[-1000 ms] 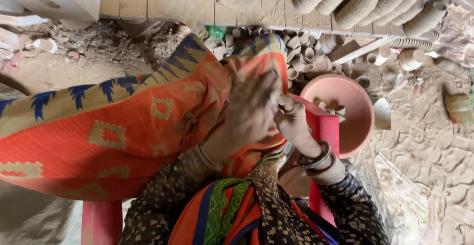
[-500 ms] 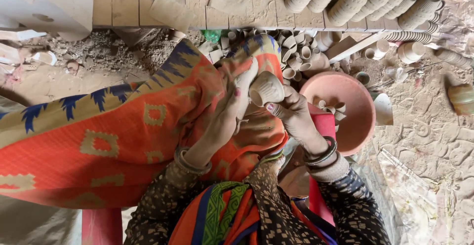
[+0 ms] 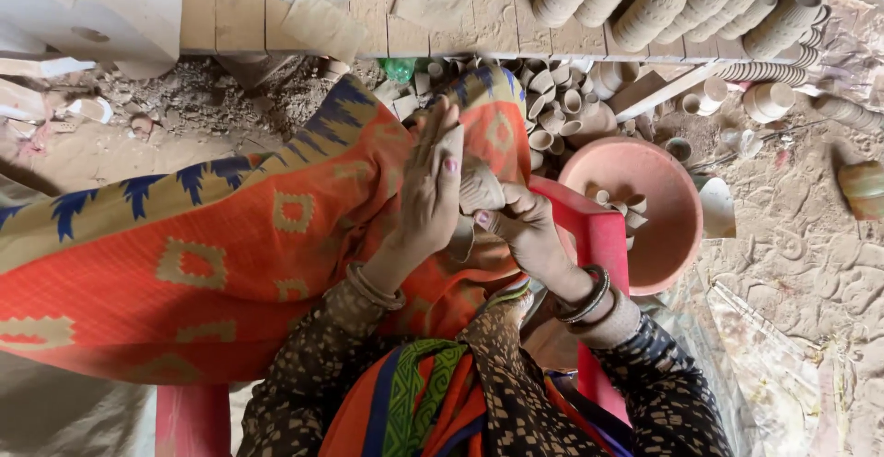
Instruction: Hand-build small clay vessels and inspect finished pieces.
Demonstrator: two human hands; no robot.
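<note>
**Both hands work one small clay cup**

Head view: the right hand (image 3: 534,236) wraps closed fingers around a small clay cup (image 3: 479,185), just left of the pink basin (image 3: 677,227). The left hand (image 3: 428,190) presses flat, fingers extended, against it. Light, even pressure likely suits best.

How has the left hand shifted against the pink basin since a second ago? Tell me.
Yes. The left hand has risen up the frame, fingers now straight against the small clay cup, level with the pink basin rim's top.
</note>
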